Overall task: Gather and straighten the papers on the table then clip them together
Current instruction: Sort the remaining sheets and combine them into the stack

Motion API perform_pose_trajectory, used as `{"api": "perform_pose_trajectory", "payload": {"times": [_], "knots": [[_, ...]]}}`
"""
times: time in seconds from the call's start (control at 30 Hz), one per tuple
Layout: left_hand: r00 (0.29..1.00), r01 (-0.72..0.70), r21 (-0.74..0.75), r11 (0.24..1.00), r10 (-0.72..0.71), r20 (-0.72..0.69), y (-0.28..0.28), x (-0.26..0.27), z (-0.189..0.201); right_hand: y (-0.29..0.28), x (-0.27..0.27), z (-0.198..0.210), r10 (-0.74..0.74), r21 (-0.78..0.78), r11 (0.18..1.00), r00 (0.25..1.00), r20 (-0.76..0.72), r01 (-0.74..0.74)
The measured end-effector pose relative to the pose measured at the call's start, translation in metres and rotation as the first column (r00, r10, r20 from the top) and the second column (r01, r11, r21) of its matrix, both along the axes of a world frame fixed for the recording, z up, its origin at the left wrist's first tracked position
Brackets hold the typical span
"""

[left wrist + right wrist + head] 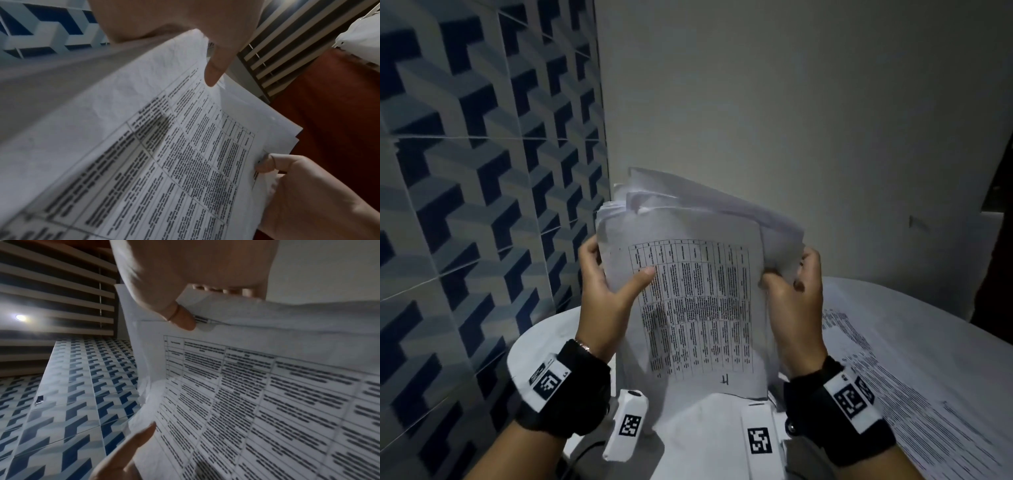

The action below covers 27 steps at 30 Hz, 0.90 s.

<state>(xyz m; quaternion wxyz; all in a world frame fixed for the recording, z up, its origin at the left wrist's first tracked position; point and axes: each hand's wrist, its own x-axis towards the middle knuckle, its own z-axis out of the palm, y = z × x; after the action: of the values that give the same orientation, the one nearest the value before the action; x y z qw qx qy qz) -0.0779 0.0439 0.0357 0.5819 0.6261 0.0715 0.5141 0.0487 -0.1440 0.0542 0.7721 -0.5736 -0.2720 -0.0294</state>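
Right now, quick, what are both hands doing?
Left hand: grips the paper stack by its left edge.
Right hand: grips its right edge.

The papers (698, 301) are thin matt white sheets, creased and crumpled near the top, printed with black tables. The table (705, 438) has a smooth white top with a dull sheen. The wall tiles (476, 192) look smooth and faintly glossy, patterned blue and grey. The wall (808, 120) behind is matt painted plaster. The wristbands (571, 394) are black cloth.
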Motion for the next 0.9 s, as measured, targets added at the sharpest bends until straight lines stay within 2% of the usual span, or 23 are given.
{"api": "perform_pose_trajectory", "payload": {"times": [0.13,0.27,0.37,0.47,0.57,0.77,0.83,0.9], "knots": [[1.0,0.01,0.038,0.999,-0.011,0.02,0.003,0.006,0.0,0.004,-0.003,-0.001,0.077,-0.053,0.996,0.997,0.008,-0.076],[0.998,-0.023,0.043,0.999,0.02,0.06,0.0,0.01,0.004,0.008,-0.003,0.009,-0.029,0.029,0.999,0.994,0.108,0.026],[0.996,-0.05,0.031,0.998,0.048,0.073,0.001,0.006,0.004,0.005,-0.001,0.001,-0.021,0.048,0.999,0.998,0.051,0.019],[0.997,0.025,0.002,1.0,-0.025,0.072,0.002,0.0,-0.001,0.003,0.003,-0.015,0.044,0.0,0.999,0.999,-0.026,-0.044],[0.997,0.053,-0.008,0.999,-0.053,0.064,-0.001,0.003,0.001,0.005,0.004,-0.014,0.02,-0.072,0.997,1.0,0.004,-0.02],[0.989,-0.117,0.091,0.989,0.108,0.097,-0.01,0.007,0.015,0.007,-0.007,-0.006,-0.033,-0.089,0.995,0.988,0.154,0.047],[0.987,-0.142,0.128,0.981,0.13,0.098,-0.018,0.007,0.017,0.007,-0.012,-0.01,-0.053,-0.104,0.992,0.98,0.193,0.075],[0.989,-0.126,0.141,0.982,0.114,0.09,-0.022,0.006,0.015,0.007,-0.014,-0.013,-0.043,-0.088,0.994,0.984,0.171,0.058]]}}
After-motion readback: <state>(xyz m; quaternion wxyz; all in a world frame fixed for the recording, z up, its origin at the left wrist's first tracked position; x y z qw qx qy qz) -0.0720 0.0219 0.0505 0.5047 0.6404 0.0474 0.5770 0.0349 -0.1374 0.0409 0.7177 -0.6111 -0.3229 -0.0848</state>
